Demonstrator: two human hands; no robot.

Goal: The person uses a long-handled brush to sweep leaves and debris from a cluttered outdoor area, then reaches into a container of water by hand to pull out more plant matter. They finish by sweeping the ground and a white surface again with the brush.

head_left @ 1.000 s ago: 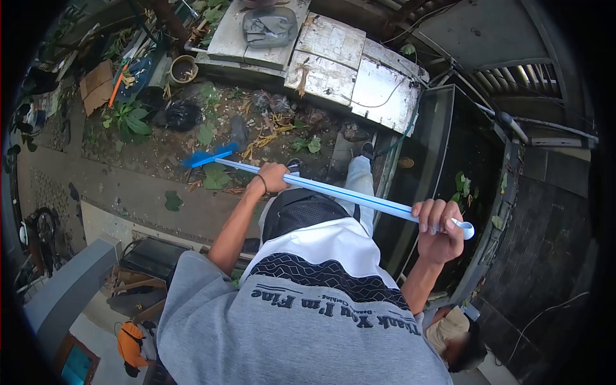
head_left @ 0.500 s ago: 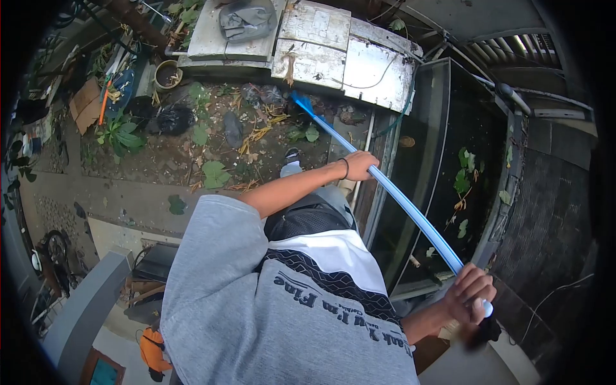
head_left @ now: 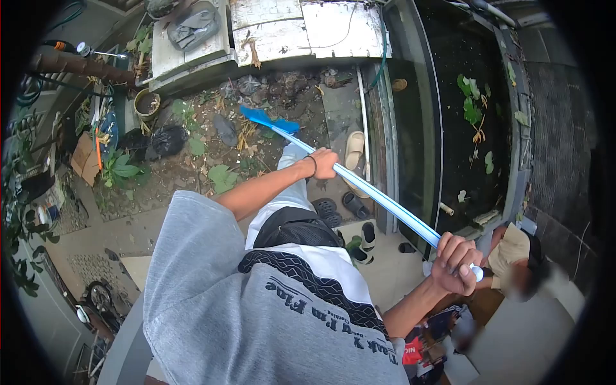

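Note:
My left hand [head_left: 324, 163] is wrapped round the middle of a long-handled broom [head_left: 385, 200] with a pale blue and white handle. Closer to my body on the right, my right hand [head_left: 454, 264] grips the handle near its rounded white end. The handle slants away to the upper left, and its wide blue head [head_left: 260, 117] is down over the littered soil [head_left: 170, 179], amid dry yellow leaves and twigs. A dark grey stone-like lump [head_left: 224, 129] lies just left of the head.
White boards [head_left: 273, 43] border the soil at the back. A glass-sided pond [head_left: 459, 183] runs along the right. Beige sandals [head_left: 353, 151] and dark clogs [head_left: 327, 212] lie near my legs. Another person [head_left: 513, 256] is low at the right, behind my right hand.
The broom head has come away from the white boards, towards me and to the left over the soil. Both hands keep their grip. My view has shifted, bringing footwear and another person into sight.

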